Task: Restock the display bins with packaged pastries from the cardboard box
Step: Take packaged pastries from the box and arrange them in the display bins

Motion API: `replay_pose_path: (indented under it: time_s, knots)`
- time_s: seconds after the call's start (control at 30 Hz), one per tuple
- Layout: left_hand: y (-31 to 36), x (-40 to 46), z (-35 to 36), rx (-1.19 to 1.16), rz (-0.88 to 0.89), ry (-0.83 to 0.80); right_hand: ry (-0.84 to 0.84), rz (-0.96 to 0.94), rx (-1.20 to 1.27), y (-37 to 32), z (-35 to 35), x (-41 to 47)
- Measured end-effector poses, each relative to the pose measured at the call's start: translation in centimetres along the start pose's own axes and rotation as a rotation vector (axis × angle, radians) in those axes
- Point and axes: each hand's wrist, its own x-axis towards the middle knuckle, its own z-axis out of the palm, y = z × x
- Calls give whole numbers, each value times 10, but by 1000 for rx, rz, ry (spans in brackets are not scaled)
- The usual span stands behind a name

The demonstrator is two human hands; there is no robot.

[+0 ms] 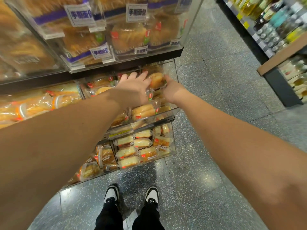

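Note:
Both my arms reach into a clear display bin (174, 112) in the middle tier of the shelf. My left hand (134, 87) lies palm down with spread, straight fingers on the packaged pastries there. My right hand (172, 89) holds the right side of a wrapped round pastry (156, 79) at the back of the bin; its fingers are hidden behind the packet. More wrapped buns (143, 111) fill the bin's front. No cardboard box is in view.
A lower clear bin (172, 143) holds several wrapped cakes above my shoes (111, 194). Upper bins (106, 52) carry large bread bags with labels. A shelf of bottles and jars (272, 32) lines the right side of the grey floor aisle.

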Motion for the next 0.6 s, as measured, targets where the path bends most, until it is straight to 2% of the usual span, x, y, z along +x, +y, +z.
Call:
replay_pose_path:
  time_s: [0.17,0.33,0.47,0.6]
  knots:
    - [2,-44,-18,-209,-25,-46,-11,16,60,-3,-24,-48]
    - [-4,-132,-43,-536,-207,23,-47,17,83,-19,-46,-116]
    - [-28,-212,-50,-782,-360,60,-115,-31,18,-57,-41,-169]
    - [-57,-306,-52,-844,-485,148,-234,-154,-49,-115,-9,-231]
